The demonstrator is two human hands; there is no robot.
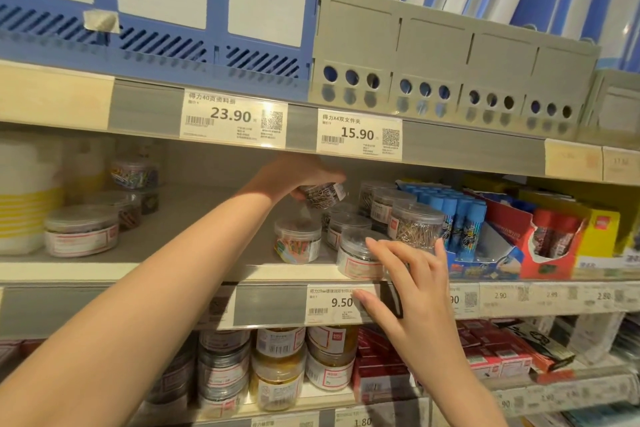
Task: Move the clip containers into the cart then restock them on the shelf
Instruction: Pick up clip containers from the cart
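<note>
Your right hand (412, 291) is spread, fingertips touching the front clip tub (360, 255), upright at the shelf (194, 270) edge, dark clips inside. Behind that tub, your left hand (298, 177) grips a tilted clip container (322, 195), lid pointing right.

Pale wooden store shelving (55, 104) (grey price rails (145, 111)).

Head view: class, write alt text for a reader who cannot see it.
The left hand holds a small clip container above the middle shelf, while the right hand reaches with straight fingers toward a clear tub at the shelf's front edge. Glue sticks stand to the right.
</note>
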